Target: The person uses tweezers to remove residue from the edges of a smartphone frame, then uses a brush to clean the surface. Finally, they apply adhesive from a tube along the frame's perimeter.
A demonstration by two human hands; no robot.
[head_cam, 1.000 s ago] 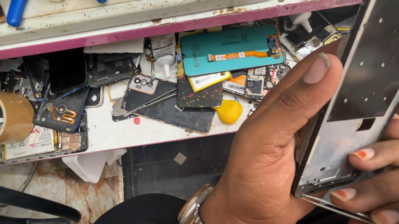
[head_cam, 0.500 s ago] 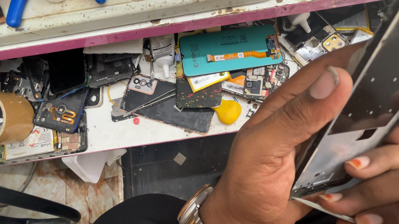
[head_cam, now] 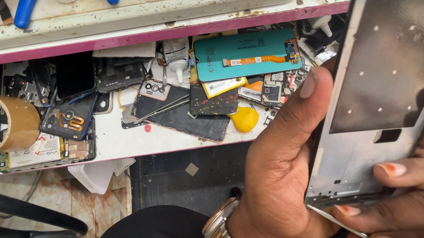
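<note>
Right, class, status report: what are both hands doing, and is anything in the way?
Left hand grips the phone frame, thumb along its edge. Right hand under its lower end, holding a thin metal tool. Nothing blocking; loose phone parts lie on the shelf beyond.

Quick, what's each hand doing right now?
Left hand: closed around the phone frame, holding it.
Right hand: gripping a thin metal tool at the frame's bottom edge.
</note>
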